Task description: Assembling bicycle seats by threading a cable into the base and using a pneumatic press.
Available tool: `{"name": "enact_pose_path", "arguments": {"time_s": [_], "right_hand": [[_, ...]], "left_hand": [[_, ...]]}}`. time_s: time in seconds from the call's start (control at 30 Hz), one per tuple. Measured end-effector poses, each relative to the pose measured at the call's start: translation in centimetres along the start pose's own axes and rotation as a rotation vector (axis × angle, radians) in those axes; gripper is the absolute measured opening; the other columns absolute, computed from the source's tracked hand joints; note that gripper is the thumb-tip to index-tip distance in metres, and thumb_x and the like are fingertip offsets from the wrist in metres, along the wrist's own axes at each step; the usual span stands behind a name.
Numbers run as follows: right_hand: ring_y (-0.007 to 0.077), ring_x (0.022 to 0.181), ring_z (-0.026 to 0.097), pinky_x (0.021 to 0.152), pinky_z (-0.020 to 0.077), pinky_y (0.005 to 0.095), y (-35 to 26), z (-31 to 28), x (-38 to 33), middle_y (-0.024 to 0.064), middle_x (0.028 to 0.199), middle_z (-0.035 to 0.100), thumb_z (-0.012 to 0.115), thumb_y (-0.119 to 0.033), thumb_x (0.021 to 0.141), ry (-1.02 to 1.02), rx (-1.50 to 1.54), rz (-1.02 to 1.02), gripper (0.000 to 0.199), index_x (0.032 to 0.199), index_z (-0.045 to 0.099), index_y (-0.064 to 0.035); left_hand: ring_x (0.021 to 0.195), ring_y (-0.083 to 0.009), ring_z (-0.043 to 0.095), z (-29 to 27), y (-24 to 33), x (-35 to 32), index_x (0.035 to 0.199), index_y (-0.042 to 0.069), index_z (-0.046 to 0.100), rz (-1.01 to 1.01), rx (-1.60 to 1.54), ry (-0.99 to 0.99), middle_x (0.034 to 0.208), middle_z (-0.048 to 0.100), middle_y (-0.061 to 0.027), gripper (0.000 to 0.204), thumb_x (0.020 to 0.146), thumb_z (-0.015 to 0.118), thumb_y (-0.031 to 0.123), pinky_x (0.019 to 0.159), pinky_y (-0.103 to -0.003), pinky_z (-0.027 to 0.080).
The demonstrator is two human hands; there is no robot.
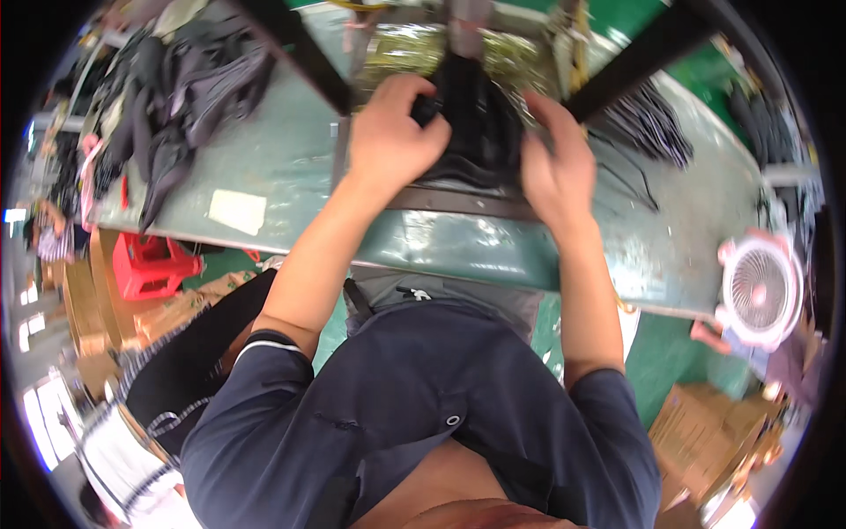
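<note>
A black cloth piece [480, 123] lies in front of me on a metal-edged bed, its far end beneath an upright metal post [467, 31]. My left hand [397, 132] is at its left side, thumb and fingers curled round a small black part that looks like a bunched bit of the cloth. On the other side, my right hand [560, 163] is slightly blurred. Its fingers are loosely spread along the cloth's right edge; whether the fingertips touch it is hard to tell. Shiny yellowish film [401, 48] covers the bed behind the cloth.
Dark bars [648, 62] of a frame slant down on both sides of the bed. Dark cloth pieces [189, 79] are heaped at the left of the green table [291, 167]; a striped bundle [648, 123] lies right. A red stool [150, 264], a fan [760, 291] and cartons [705, 432] stand around.
</note>
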State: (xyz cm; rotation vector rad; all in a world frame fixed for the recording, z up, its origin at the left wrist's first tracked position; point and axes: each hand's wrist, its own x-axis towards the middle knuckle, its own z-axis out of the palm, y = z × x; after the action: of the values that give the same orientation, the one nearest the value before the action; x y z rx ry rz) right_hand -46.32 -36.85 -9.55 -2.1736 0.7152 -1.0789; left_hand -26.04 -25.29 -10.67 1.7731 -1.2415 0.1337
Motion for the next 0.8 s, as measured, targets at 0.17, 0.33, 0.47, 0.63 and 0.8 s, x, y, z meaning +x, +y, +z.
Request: {"name": "enact_pose_path", "arguments": {"time_s": [0.17, 0.33, 0.47, 0.63, 0.8], "right_hand": [[0.0456, 0.145, 0.055, 0.122, 0.0426, 0.0533, -0.6, -2.6, -3.1, 0.0248, 0.152, 0.060, 0.071, -0.004, 0.079, -0.112, -0.320, -0.351, 0.072, 0.149, 0.057, 0.0031], [0.0377, 0.129, 0.062, 0.115, 0.0468, 0.0495, 2.5, -4.2, -9.0, 0.0196, 0.137, 0.065, 0.068, -0.015, 0.098, 0.068, 0.214, 0.158, 0.050, 0.144, 0.061, 0.0020], [0.0273, 0.078, 0.075, 0.082, 0.0619, 0.0418, 4.4, -8.7, -7.9, 0.0191, 0.092, 0.075, 0.075, -0.014, 0.097, 0.430, 0.264, 0.345, 0.041, 0.126, 0.063, 0.0112], [0.0283, 0.092, 0.075, 0.081, 0.0631, 0.0361, 11.7, -19.2, 3.7, 0.0159, 0.109, 0.073, 0.083, -0.040, 0.101, 0.563, 0.769, 0.620, 0.059, 0.131, 0.064, 0.0065], [0.0207, 0.098, 0.077, 0.090, 0.0592, 0.0345, 13.5, -19.5, 6.4, 0.0125, 0.106, 0.081, 0.085, -0.038, 0.095, 0.222, 0.070, 0.540, 0.065, 0.141, 0.068, 0.0051]], "left_hand": [[0.104, -0.0233, 0.074, -4.7, 2.3, -0.9, 0.106, 0.000, 0.075, -0.328, -0.418, -0.435, 0.113, 0.079, -0.0122, 0.035, 0.078, 0.084, 0.019, 0.093, -0.036, 0.057], [0.101, -0.0209, 0.078, -6.8, 4.4, -1.4, 0.127, -0.001, 0.067, -0.680, -1.298, -0.723, 0.118, 0.079, -0.0163, 0.025, 0.107, 0.074, 0.014, 0.088, -0.034, 0.064], [0.097, -0.0218, 0.080, -9.5, -3.9, -1.7, 0.119, -0.002, 0.071, -0.429, -0.907, -0.111, 0.108, 0.081, -0.0149, 0.019, 0.103, 0.076, 0.007, 0.082, -0.033, 0.065], [0.102, -0.0132, 0.073, -14.6, -15.9, 2.6, 0.118, 0.001, 0.077, -0.271, -0.326, 0.094, 0.112, 0.079, -0.0073, 0.020, 0.101, 0.067, -0.003, 0.092, -0.029, 0.059], [0.124, -0.0428, 0.069, -21.4, -29.1, 4.2, 0.152, 0.003, 0.055, 0.050, 1.117, -0.066, 0.140, 0.068, -0.0235, 0.064, 0.090, 0.065, 0.012, 0.110, -0.051, 0.054]]}}
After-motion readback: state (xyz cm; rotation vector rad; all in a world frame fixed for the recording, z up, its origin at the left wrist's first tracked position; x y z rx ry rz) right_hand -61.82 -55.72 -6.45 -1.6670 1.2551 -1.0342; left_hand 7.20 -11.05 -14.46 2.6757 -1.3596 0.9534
